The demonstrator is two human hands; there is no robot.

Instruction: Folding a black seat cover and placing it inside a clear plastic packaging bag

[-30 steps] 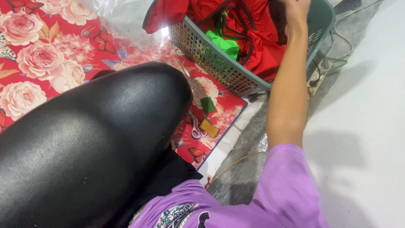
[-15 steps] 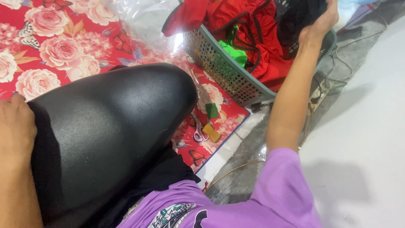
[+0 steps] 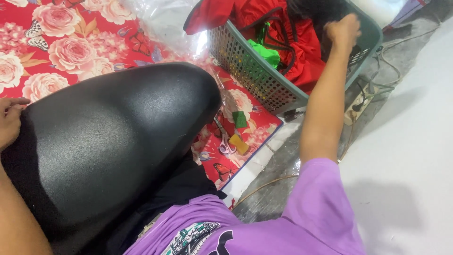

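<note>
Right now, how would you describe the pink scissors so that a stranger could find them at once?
Start at the grey-green laundry basket full of red cloth. Just below its near wall, on the red flowered mat, lie the scissors. They lie beside a small yellow block and a green one, and they alone have pink loop handles.

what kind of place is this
Probably a home floor used as a sewing or mending spot. A floral mat covers the floor, a green laundry basket holds red cloth that the right hand grips, and scissors lie on the mat.
</note>
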